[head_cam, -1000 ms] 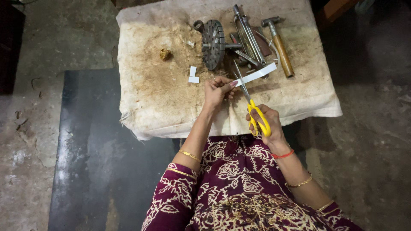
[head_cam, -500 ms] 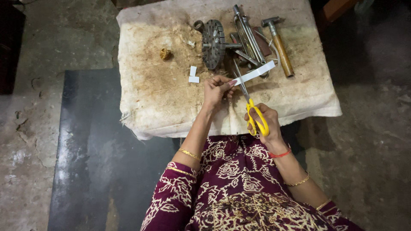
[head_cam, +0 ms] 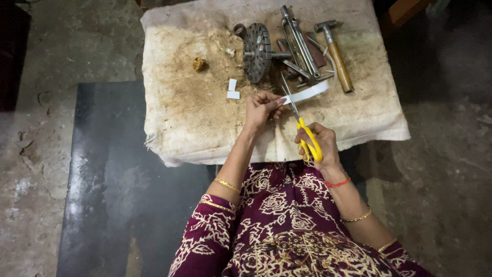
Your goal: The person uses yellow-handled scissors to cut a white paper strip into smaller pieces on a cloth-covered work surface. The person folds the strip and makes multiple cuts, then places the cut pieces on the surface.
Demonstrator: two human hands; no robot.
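scissor blades [head_cam: 291, 100] partly hidden behind white strip [head_cam: 309, 94]; cloth [head_cam: 169, 128] top edge cropped.

**What we count around our hands**

Between our hands we count one pair of yellow-handled scissors [head_cam: 307, 136] and one white strip [head_cam: 309, 94]. Just left of the left hand lie two small white offcuts [head_cam: 233, 90]. Beyond the hands we count one hammer [head_cam: 335, 53], one toothed metal wheel [head_cam: 256, 52], and farther left one brownish lump [head_cam: 199, 63]. Long metal tools lie piled there too; we cannot count them.

Both forearms extended forward. Left hand [head_cam: 260, 106] pinched shut, fingers curled, wrist bent. Right hand [head_cam: 319, 144] lower, fingers closed in a grip.
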